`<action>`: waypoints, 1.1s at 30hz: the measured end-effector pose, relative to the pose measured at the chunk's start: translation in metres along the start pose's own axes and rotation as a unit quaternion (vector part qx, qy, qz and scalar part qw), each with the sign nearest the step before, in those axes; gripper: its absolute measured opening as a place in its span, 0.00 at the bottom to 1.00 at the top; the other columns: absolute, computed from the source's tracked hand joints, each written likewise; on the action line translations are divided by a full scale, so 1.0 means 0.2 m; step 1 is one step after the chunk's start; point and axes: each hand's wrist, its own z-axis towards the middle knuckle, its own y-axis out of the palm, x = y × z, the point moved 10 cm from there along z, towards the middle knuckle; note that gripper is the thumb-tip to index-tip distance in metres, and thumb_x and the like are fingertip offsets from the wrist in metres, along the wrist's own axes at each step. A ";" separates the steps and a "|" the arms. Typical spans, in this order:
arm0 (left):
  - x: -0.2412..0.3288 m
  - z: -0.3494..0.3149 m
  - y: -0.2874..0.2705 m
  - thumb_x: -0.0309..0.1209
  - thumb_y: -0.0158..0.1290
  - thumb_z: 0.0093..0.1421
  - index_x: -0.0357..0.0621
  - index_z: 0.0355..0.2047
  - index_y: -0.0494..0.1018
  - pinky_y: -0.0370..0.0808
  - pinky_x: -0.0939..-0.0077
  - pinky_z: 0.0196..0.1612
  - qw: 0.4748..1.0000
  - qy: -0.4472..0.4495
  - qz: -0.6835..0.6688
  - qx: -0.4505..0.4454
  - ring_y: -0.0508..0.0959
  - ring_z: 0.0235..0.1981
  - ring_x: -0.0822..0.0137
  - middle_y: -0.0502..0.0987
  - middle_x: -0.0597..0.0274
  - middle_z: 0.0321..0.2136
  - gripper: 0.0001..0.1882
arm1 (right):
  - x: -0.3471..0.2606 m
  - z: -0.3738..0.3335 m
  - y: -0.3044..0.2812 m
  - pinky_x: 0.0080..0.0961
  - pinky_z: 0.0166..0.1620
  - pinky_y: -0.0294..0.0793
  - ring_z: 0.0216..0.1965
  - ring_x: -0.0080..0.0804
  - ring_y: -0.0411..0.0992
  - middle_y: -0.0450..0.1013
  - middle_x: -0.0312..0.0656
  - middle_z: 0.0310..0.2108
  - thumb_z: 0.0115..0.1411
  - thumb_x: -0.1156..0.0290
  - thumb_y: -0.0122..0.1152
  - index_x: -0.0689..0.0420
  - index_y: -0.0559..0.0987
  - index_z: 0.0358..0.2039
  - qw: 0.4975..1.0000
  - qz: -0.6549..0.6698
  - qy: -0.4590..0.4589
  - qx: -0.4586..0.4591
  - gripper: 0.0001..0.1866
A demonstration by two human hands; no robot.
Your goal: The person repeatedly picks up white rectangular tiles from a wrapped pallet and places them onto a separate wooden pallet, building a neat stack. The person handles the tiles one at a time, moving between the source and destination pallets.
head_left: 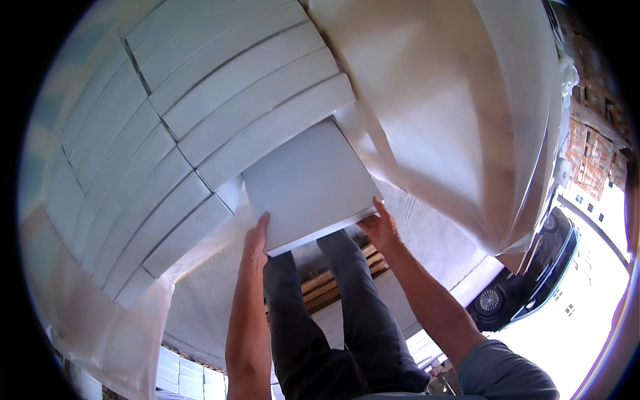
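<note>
Both of my hands grip a flat white box (pixel 310 180) in front of my legs. My left hand (pixel 257 233) presses against its near left corner, thumb along the side. At the near right corner, my right hand (pixel 381 225) has its thumb on top and its other fingers partly hidden beneath the edge. The far side of the box lies close against a stack of similar white boxes (pixel 253 87); whether they touch I cannot tell.
The stacked boxes rise in layers on the left, with loose plastic film (pixel 127 333) hanging below. A tall load in translucent wrap (pixel 433 87) stands at the right. A wooden pallet (pixel 320 287) shows behind my legs on the floor (pixel 200 327). A dark car (pixel 527 273) is outside.
</note>
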 end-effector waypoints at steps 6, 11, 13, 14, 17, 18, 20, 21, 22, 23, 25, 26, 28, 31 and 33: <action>-0.01 -0.06 0.04 0.47 0.57 0.54 0.27 0.51 0.65 0.64 0.71 0.52 0.998 0.061 -0.014 0.023 0.70 0.49 0.62 0.71 0.51 0.49 0.36 | 0.06 0.04 0.00 0.31 0.45 0.74 0.42 0.33 0.71 0.70 0.43 0.42 0.52 0.62 0.64 0.60 0.70 0.48 0.997 -0.045 -0.025 0.065 0.25; 0.00 -0.09 0.19 0.46 0.57 0.55 0.26 0.52 0.62 0.65 0.71 0.52 0.985 0.081 -0.152 -0.002 0.71 0.49 0.61 0.71 0.51 0.48 0.36 | -0.17 0.15 0.12 0.29 0.46 0.74 0.41 0.35 0.73 0.72 0.47 0.40 0.49 0.60 0.66 0.66 0.70 0.46 0.988 -0.112 -0.075 0.074 0.29; 0.00 -0.06 0.19 0.45 0.58 0.54 0.28 0.53 0.61 0.67 0.70 0.52 0.983 0.064 -0.172 -0.010 0.71 0.49 0.60 0.71 0.51 0.48 0.36 | -0.16 0.17 0.11 0.31 0.47 0.74 0.42 0.37 0.73 0.72 0.47 0.41 0.48 0.59 0.66 0.66 0.69 0.47 0.988 -0.115 -0.072 0.080 0.31; 0.00 -0.07 0.19 0.45 0.58 0.54 0.29 0.53 0.62 0.68 0.69 0.51 0.982 0.067 -0.176 -0.015 0.71 0.49 0.60 0.70 0.51 0.48 0.36 | -0.15 0.18 0.10 0.31 0.48 0.73 0.42 0.38 0.73 0.71 0.48 0.41 0.48 0.58 0.66 0.67 0.69 0.47 0.987 -0.116 -0.070 0.082 0.32; 0.04 -0.03 0.18 0.44 0.59 0.54 0.29 0.53 0.62 0.68 0.68 0.51 0.981 0.059 -0.184 -0.019 0.72 0.48 0.59 0.71 0.51 0.48 0.36 | -0.17 0.19 0.14 0.34 0.48 0.73 0.44 0.38 0.72 0.70 0.48 0.44 0.47 0.55 0.66 0.67 0.67 0.49 0.985 -0.122 -0.093 0.073 0.36; 0.04 -0.02 0.16 0.44 0.59 0.54 0.28 0.53 0.62 0.68 0.68 0.51 0.981 0.049 -0.185 -0.013 0.72 0.48 0.59 0.71 0.51 0.48 0.36 | -0.19 0.17 0.18 0.36 0.47 0.72 0.46 0.37 0.69 0.67 0.48 0.47 0.46 0.53 0.66 0.66 0.65 0.51 0.981 -0.140 -0.091 0.102 0.38; 0.06 -0.07 0.15 0.46 0.53 0.57 0.26 0.52 0.61 0.68 0.65 0.50 0.983 0.037 -0.179 -0.013 0.71 0.48 0.57 0.71 0.49 0.47 0.34 | -0.18 0.12 0.22 0.36 0.46 0.71 0.47 0.36 0.68 0.66 0.48 0.48 0.47 0.53 0.66 0.65 0.64 0.52 0.981 -0.136 -0.090 0.109 0.38; 0.11 -0.11 0.18 0.46 0.51 0.58 0.26 0.52 0.61 0.68 0.63 0.51 0.973 0.020 -0.229 -0.035 0.71 0.49 0.57 0.70 0.49 0.47 0.33 | -0.22 0.13 0.27 0.36 0.46 0.71 0.48 0.36 0.67 0.66 0.48 0.48 0.47 0.53 0.66 0.64 0.64 0.52 0.981 -0.132 -0.099 0.106 0.38; 0.13 -0.16 0.20 0.46 0.48 0.60 0.26 0.52 0.61 0.67 0.62 0.51 0.959 -0.002 -0.277 -0.058 0.71 0.49 0.56 0.70 0.48 0.48 0.32 | -0.23 0.11 0.33 0.36 0.46 0.70 0.48 0.36 0.67 0.66 0.46 0.48 0.50 0.54 0.64 0.63 0.65 0.52 0.986 -0.107 -0.105 0.079 0.36; 0.13 -0.21 0.21 0.46 0.45 0.61 0.26 0.52 0.61 0.67 0.61 0.51 0.943 -0.025 -0.323 -0.081 0.70 0.50 0.56 0.69 0.48 0.48 0.32 | -0.23 0.09 0.37 0.36 0.46 0.70 0.47 0.36 0.67 0.66 0.46 0.48 0.50 0.55 0.64 0.62 0.65 0.52 0.990 -0.084 -0.101 0.043 0.34; 0.16 -0.25 0.17 0.42 0.38 0.63 0.31 0.52 0.62 0.64 0.57 0.54 0.934 0.012 -0.349 -0.072 0.68 0.52 0.55 0.68 0.50 0.50 0.26 | -0.24 0.06 0.46 0.37 0.46 0.69 0.47 0.36 0.67 0.66 0.45 0.47 0.52 0.56 0.63 0.62 0.65 0.52 0.995 -0.040 -0.090 -0.033 0.32; 0.19 -0.27 0.16 0.40 0.38 0.63 0.32 0.52 0.62 0.64 0.56 0.54 0.928 0.041 -0.362 -0.084 0.68 0.53 0.56 0.68 0.51 0.50 0.25 | -0.25 0.06 0.53 0.37 0.47 0.70 0.47 0.36 0.67 0.66 0.45 0.48 0.53 0.56 0.62 0.62 0.65 0.52 0.992 -0.049 -0.096 -0.067 0.32; 0.24 -0.29 0.13 0.33 0.39 0.62 0.35 0.52 0.62 0.63 0.55 0.56 0.906 0.074 -0.405 -0.099 0.66 0.55 0.55 0.68 0.53 0.51 0.21 | -0.28 0.02 0.68 0.36 0.47 0.70 0.47 0.35 0.67 0.66 0.44 0.48 0.54 0.56 0.61 0.62 0.65 0.51 0.983 -0.069 -0.103 -0.133 0.30; 0.43 -0.33 0.20 0.24 0.41 0.60 0.32 0.48 0.65 0.62 0.56 0.59 0.839 0.099 -0.503 -0.184 0.67 0.55 0.54 0.69 0.49 0.50 0.16 | -0.29 0.13 0.90 0.34 0.46 0.74 0.48 0.36 0.67 0.66 0.46 0.48 0.55 0.54 0.60 0.67 0.64 0.50 0.977 -0.131 -0.100 -0.138 0.32; 0.50 -0.34 0.22 0.25 0.43 0.60 0.32 0.46 0.66 0.61 0.55 0.60 0.835 0.125 -0.498 -0.197 0.65 0.56 0.52 0.68 0.48 0.51 0.15 | -0.33 0.19 0.97 0.33 0.45 0.76 0.48 0.38 0.68 0.66 0.48 0.47 0.55 0.53 0.59 0.70 0.64 0.49 0.971 -0.184 -0.110 -0.108 0.34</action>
